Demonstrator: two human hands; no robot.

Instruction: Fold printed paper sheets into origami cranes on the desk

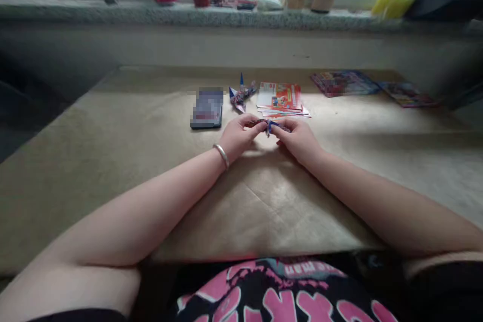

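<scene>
My left hand [241, 133], a silver bangle on its wrist, pinches one side of a small folded paper piece [269, 124]. From the other side my right hand [298, 137] grips the same piece between thumb and fingers. The paper is blue with a dark reddish print, and the fingers cover much of it, so its full shape is hidden. Just beyond my left hand sits a folded paper crane [241, 94] in similar colours, its points sticking up. A stack of printed paper sheets [281, 98], orange and white, lies behind my hands.
A dark, blurred-out flat device [207, 107] lies left of the crane. Colourful booklets [343, 83] rest at the table's back right, with another booklet [407, 93] beside them. Behind the tan table [113, 161], a stone windowsill [226, 17] holds bottles and a yellow object [392, 6].
</scene>
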